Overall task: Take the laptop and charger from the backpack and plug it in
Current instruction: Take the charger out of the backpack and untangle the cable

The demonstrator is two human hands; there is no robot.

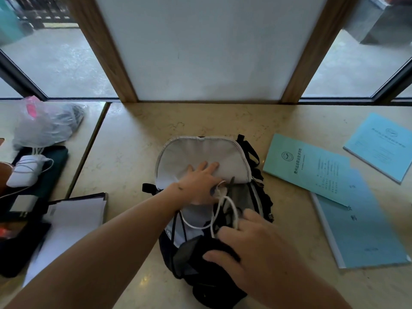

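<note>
A black backpack (262, 197) lies open on the marble table, its grey-lined flap (200, 152) folded back toward the wall. My left hand (200, 181) presses flat on that lining, fingers spread, while its thumb side touches a white charger cable (225, 210) that loops out of the opening. My right hand (252, 244) rests on the front edge of the bag's opening, fingers curled over the black fabric, close to the cable. I cannot see the laptop inside the bag.
Blue-green booklets (307, 168) (379, 146) and a blue folder (361, 230) lie to the right. White papers (71, 221), a white adapter with its cord (24, 170), dark items and a plastic bag (42, 123) sit at the left. A wall panel (205, 52) stands behind.
</note>
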